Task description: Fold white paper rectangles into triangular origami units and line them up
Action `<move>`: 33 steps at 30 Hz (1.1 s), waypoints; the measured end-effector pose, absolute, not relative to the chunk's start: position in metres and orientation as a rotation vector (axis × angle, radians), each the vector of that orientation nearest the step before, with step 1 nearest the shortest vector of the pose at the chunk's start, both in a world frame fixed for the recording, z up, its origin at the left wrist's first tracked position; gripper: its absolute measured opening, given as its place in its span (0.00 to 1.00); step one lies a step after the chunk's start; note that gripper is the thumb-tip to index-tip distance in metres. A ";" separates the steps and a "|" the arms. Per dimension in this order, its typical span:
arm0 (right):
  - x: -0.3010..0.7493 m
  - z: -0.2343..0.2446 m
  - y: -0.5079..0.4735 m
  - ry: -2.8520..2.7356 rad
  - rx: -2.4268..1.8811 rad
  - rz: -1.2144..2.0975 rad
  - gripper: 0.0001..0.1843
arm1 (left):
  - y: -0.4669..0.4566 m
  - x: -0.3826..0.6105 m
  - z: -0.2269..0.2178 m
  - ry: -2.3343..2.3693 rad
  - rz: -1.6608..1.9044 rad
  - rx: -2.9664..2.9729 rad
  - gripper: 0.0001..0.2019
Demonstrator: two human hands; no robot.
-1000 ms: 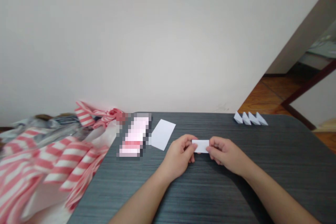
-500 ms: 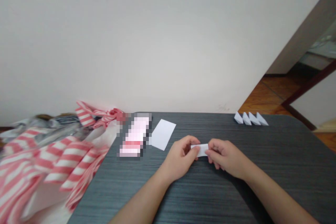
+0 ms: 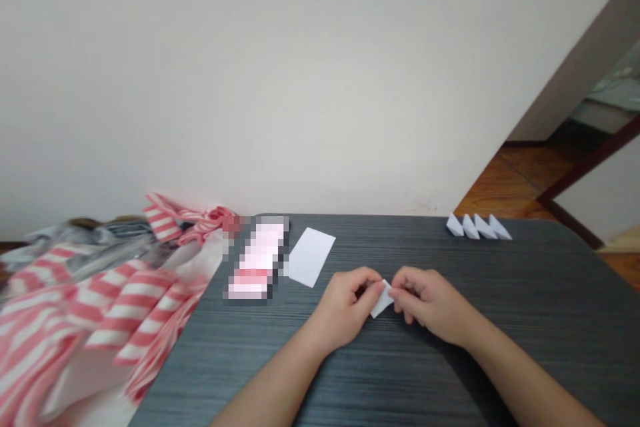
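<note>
Between my hands is a small folded piece of white paper [image 3: 382, 303], tilted, with one corner pointing up between the fingertips. My left hand [image 3: 349, 303] pinches its left side with thumb and index finger. At its right edge my right hand [image 3: 425, 300] grips it the same way, its other fingers curled under. The fingers cover part of the paper, so its full shape is hidden. To the left lies a flat sheet of white paper [image 3: 311, 257]. Several folded white paper pieces [image 3: 479, 227] stand in a row near the table's far right edge.
The dark wood-grain table [image 3: 240, 360] meets a pale wall [image 3: 320, 80] at the back. A blurred-out pinkish rectangular object [image 3: 260, 257] lies left of the white sheet. Red-and-white striped cloth [image 3: 120, 303] is heaped beyond the left edge. Wooden floor [image 3: 495, 180] shows at right.
The folded paper has turned from lying crosswise to a slanted position with a corner up. My hands have come closer together around it. Everything else stays in place.
</note>
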State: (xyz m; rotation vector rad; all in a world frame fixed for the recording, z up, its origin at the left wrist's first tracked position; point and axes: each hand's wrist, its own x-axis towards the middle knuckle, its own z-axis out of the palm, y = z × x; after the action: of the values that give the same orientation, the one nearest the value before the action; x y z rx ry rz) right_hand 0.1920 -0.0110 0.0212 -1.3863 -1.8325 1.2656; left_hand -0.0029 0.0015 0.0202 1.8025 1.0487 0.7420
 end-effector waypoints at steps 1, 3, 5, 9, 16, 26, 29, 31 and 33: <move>0.192 0.021 -0.011 -1.836 -1.387 1.264 0.09 | 0.001 -0.003 0.020 1.052 0.743 1.801 0.14; 0.192 0.021 -0.011 -1.862 -1.388 1.272 0.09 | 0.002 -0.003 0.020 1.057 0.742 1.805 0.14; 0.193 0.021 -0.012 -1.893 -1.393 1.281 0.10 | 0.002 -0.003 0.020 1.052 0.727 1.819 0.13; 0.193 0.022 -0.013 -1.932 -1.384 1.287 0.11 | 0.002 -0.003 0.022 1.021 0.698 1.857 0.13; 0.191 0.024 -0.011 -1.936 -1.364 1.306 0.11 | 0.001 -0.004 0.024 1.060 0.683 1.889 0.14; 0.193 0.021 -0.012 -1.871 -1.412 1.315 0.10 | 0.002 -0.003 0.019 1.073 0.700 1.824 0.16; 0.193 0.020 -0.011 -1.859 -1.405 1.328 0.10 | 0.003 -0.004 0.018 1.097 0.687 1.841 0.16; 0.193 0.019 -0.011 -1.852 -1.404 1.337 0.10 | 0.003 -0.004 0.019 1.102 0.681 1.843 0.15; 0.194 0.017 -0.012 -1.838 -1.412 1.352 0.10 | 0.003 -0.004 0.019 1.104 0.686 1.830 0.15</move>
State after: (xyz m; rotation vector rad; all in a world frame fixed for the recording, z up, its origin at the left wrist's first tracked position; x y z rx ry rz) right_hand 0.1937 -0.0115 0.0171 -1.4122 -1.8385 1.3523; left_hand -0.0040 0.0035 0.0186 1.8301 1.1038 0.6861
